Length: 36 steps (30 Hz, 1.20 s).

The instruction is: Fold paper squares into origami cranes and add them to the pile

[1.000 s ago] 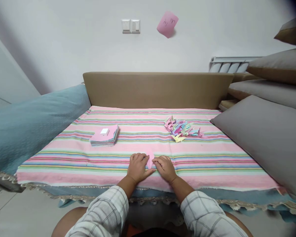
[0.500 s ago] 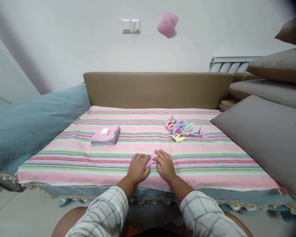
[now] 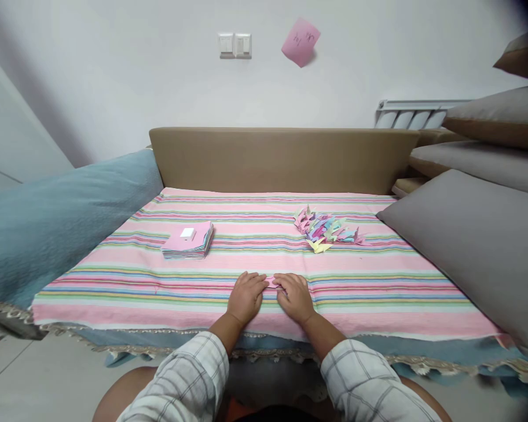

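A small pink folded paper (image 3: 271,282) lies on the striped cloth (image 3: 167,287) near the front edge, mostly hidden between my hands. My left hand (image 3: 245,297) rests on the cloth with its fingertips pressed on the paper's left end. My right hand (image 3: 294,296) presses the paper's right end, its fingers bent down onto it. Both hands touch the paper and nearly meet over it.
A stack of coloured paper squares (image 3: 188,241) with a white slip on top lies to the back left. A heap of folded paper cranes (image 3: 325,230) lies to the back right. Grey cushions (image 3: 475,234) flank the right, a teal blanket (image 3: 57,223) the left.
The pink paper stood up between my fingers half a second ago; now it lies flat under my fingertips. Both hands have stayed in about the same place.
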Each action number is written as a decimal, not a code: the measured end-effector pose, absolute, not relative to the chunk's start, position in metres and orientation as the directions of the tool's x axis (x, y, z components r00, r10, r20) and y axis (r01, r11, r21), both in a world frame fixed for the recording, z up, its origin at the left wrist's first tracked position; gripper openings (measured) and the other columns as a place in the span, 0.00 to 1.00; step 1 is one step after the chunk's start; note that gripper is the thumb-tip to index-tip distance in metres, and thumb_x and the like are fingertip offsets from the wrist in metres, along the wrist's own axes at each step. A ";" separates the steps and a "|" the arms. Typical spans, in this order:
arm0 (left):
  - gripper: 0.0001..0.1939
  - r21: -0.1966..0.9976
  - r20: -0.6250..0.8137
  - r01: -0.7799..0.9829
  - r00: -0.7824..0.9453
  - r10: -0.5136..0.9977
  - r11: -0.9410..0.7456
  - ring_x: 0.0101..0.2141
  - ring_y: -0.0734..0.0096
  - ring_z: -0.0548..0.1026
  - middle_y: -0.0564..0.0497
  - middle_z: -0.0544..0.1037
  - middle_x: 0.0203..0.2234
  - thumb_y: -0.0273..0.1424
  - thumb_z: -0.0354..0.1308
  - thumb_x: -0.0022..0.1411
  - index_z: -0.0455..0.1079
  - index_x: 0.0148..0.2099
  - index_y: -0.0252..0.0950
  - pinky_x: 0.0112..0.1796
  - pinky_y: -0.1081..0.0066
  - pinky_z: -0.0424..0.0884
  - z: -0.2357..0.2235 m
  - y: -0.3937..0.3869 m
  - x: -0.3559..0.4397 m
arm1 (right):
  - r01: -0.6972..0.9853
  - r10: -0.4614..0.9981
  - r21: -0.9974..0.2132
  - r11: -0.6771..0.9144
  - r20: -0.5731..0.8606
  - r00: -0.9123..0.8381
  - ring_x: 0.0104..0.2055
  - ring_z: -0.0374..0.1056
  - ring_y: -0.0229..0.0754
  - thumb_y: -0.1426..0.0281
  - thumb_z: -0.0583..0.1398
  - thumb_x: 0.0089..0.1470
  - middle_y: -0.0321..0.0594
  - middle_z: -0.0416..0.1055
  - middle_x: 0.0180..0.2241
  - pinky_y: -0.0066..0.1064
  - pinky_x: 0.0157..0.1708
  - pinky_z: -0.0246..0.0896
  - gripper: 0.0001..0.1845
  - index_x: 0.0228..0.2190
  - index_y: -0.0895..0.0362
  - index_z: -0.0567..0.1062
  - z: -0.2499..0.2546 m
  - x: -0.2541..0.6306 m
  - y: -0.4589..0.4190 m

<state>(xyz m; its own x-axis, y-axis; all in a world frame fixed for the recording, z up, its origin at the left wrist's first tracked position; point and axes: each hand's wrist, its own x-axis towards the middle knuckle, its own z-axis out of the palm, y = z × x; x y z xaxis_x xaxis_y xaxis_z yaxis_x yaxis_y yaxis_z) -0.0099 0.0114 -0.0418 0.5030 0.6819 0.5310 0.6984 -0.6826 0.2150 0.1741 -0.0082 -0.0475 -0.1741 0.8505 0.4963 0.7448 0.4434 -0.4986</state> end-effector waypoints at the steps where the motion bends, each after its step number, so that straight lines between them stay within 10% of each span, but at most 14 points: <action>1: 0.15 0.223 0.526 0.699 0.500 0.688 -0.679 0.48 0.64 0.69 0.51 0.76 0.46 0.23 0.50 0.58 0.72 0.45 0.42 0.54 0.54 0.58 -0.042 0.011 -0.010 | 0.744 0.850 -0.496 0.447 0.495 -0.180 0.48 0.61 0.44 0.75 0.54 0.47 0.36 0.72 0.46 0.38 0.49 0.48 0.16 0.38 0.51 0.74 -0.047 0.174 -0.009; 36: 0.04 0.317 0.441 0.711 0.475 0.761 -0.627 0.46 0.63 0.70 0.53 0.78 0.43 0.35 0.58 0.54 0.71 0.33 0.43 0.55 0.49 0.48 -0.028 0.008 -0.006 | 0.757 0.870 -0.490 0.432 0.448 -0.206 0.45 0.62 0.44 0.71 0.57 0.46 0.36 0.73 0.43 0.39 0.48 0.47 0.04 0.28 0.52 0.71 -0.039 0.173 -0.010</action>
<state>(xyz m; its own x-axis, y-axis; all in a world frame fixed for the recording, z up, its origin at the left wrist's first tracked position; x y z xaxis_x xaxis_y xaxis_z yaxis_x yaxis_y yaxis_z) -0.0063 0.0081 -0.0277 0.4749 0.7614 0.4412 0.7112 -0.6274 0.3172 0.1732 -0.0098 -0.0392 -0.2065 0.8700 0.4478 0.7569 0.4320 -0.4904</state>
